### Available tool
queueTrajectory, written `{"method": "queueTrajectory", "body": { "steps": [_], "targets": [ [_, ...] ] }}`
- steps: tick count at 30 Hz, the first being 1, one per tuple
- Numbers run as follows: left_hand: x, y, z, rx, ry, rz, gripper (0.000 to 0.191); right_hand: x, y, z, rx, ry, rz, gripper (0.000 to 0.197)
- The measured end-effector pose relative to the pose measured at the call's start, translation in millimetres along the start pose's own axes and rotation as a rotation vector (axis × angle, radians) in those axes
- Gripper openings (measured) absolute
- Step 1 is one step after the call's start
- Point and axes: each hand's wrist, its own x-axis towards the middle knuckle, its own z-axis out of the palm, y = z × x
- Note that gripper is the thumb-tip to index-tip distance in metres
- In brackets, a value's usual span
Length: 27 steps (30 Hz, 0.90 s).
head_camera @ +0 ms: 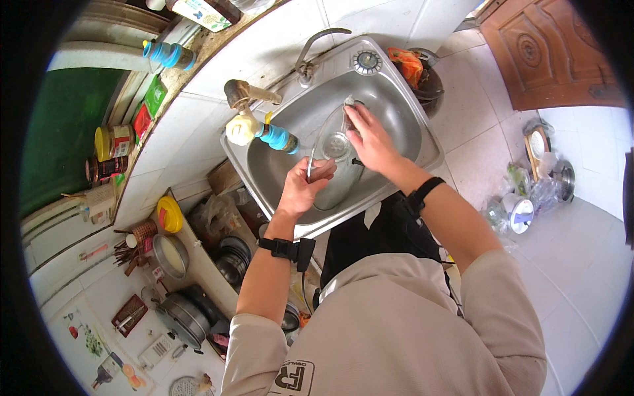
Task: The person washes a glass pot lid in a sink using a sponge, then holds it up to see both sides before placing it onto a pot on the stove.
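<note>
A clear glass pot lid [342, 180] with a thin rim is tilted over the stainless steel sink [401, 119]. My left hand [304, 185] grips its rim on the left side. Flat near the lid's far edge lies my right hand [369, 138], with a greyish scrubbing pad or cloth [349, 101] partly hidden under the fingers. Through the glass I see the round drain strainer [336, 145]. A blue tap nozzle [278, 137] points into the basin just left of the lid, below a worn tap [242, 94].
A curved dark spout [322, 37] rises behind the sink's back rim. Jars [114, 141] line the window ledge at left. Below them, a lidded pot [183, 319] stands on the counter. A dark bin [428, 91] with an orange bag adjoins the sink's right side.
</note>
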Motion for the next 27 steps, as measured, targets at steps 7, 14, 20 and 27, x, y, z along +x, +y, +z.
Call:
{"method": "queueTrajectory", "body": {
  "steps": [7, 14, 20, 27],
  "targets": [
    [-5.6, -4.3, -16.5, -0.017, 0.023, -0.065, 0.036, -20.2, -48.8, 15.1, -0.013, -0.091, -0.336, 0.052],
    [-6.7, -9.3, -10.2, -0.012, 0.022, -0.004, 0.042, -10.0, -40.5, 16.1, -0.075, -0.119, -0.229, 0.056],
    [-5.6, -23.1, -11.9, 0.051, 0.047, 0.011, 0.041, 5.2, -36.7, 9.2, -0.031, -0.031, -0.056, 0.055],
    [-10.3, -37.4, -24.6, -0.102, 0.038, -0.003, 0.042, -7.9, -54.0, 5.1, -0.254, -0.149, -0.294, 0.053]
  ]
}}
